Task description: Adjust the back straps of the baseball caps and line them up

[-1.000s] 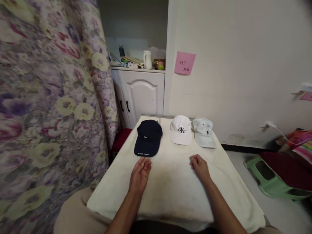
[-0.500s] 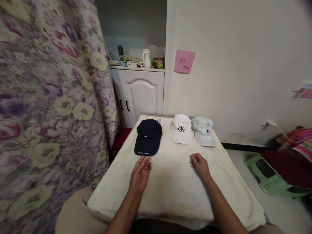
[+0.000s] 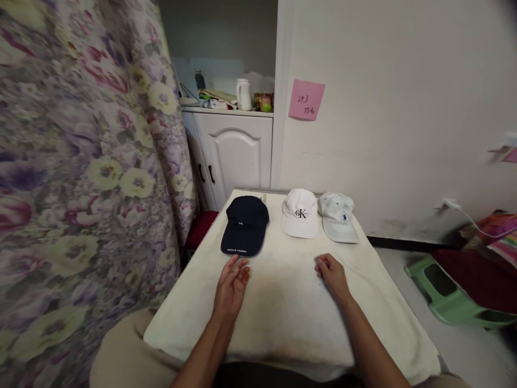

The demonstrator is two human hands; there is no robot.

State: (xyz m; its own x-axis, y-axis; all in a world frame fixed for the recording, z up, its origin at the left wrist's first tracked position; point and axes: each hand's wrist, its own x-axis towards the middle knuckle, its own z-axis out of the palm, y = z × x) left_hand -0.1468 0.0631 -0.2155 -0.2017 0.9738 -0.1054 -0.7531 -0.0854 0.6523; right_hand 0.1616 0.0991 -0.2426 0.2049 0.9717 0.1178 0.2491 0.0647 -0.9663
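Observation:
A navy baseball cap (image 3: 245, 223) lies at the far left of the table, its brim with white lettering facing me. Just in front of that brim is my left hand (image 3: 232, 285), palm turned inward, fingers loosely apart and holding nothing. Whether its fingertips touch the brim I cannot tell. My right hand (image 3: 332, 275) rests on the cloth with its fingers curled in, and no object shows in it. Beyond it, a white cap (image 3: 299, 213) with black letters stands beside a pale blue cap (image 3: 338, 217) with a small dark emblem. Both brims point toward me.
A cream cloth (image 3: 283, 307) covers the table. Floral curtain (image 3: 109, 178) hangs close on the left. Behind stands a white cabinet (image 3: 240, 153) with a white jug (image 3: 243, 94) on top. A green stool (image 3: 438, 291) with a dark red top is at right.

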